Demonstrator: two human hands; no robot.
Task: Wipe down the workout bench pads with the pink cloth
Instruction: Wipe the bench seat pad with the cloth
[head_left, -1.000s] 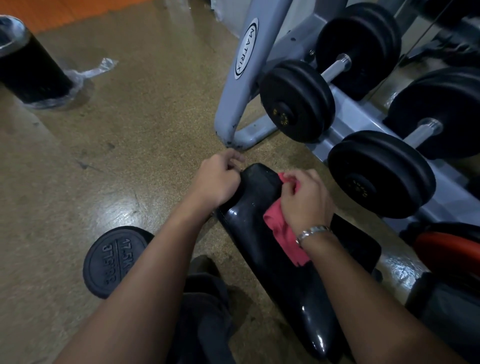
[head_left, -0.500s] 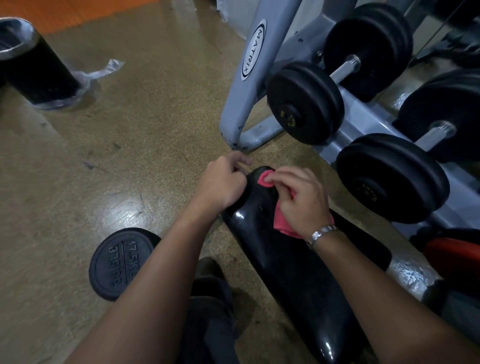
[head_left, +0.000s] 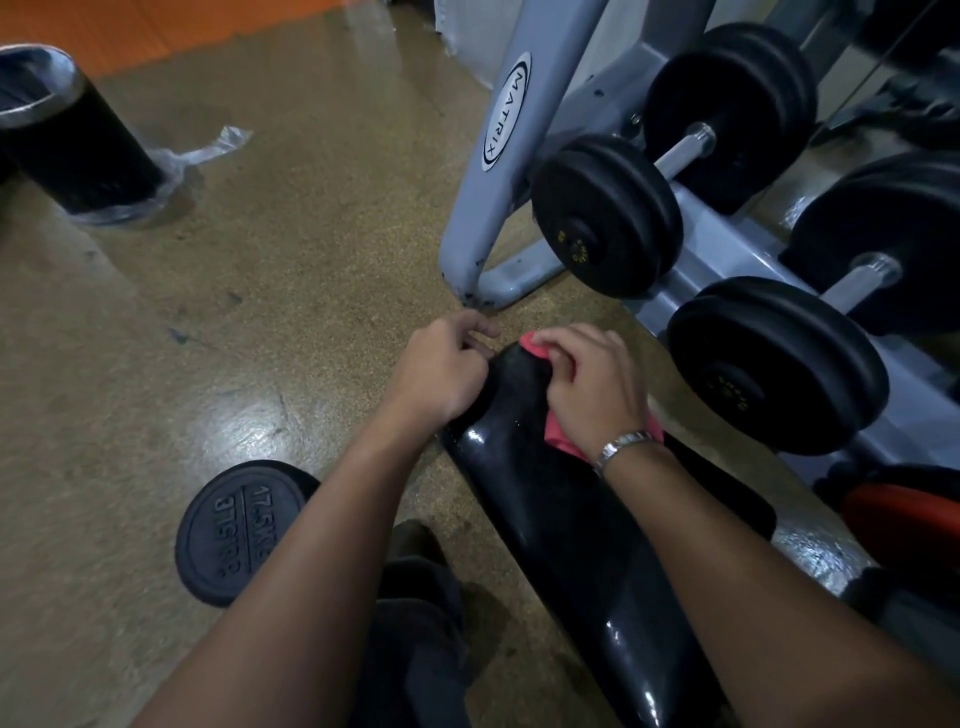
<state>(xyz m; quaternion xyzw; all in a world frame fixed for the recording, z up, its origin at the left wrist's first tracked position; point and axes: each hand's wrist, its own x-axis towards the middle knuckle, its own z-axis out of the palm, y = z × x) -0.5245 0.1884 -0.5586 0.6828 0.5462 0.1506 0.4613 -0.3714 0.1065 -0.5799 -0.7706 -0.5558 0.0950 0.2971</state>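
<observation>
Now, centre frame: right hand (head_left: 592, 387) clutches pink cloth (head_left: 557, 435) against the far tip of bench pad (head_left: 571, 519). Left hand (head_left: 447, 369) curls round the pad's left edge, steadying. Best press evenly and wrap the cloth over the rounded end.

Our left hand (head_left: 447, 369) mid-frame, gripping the bench pad (head_left: 571, 519) end, our right hand (head_left: 592, 384) just beside it, clutching the pink cloth (head_left: 561, 434)

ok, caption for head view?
Right hand holds pink cloth to far end of bench pad; left hand grips its edge.
</observation>
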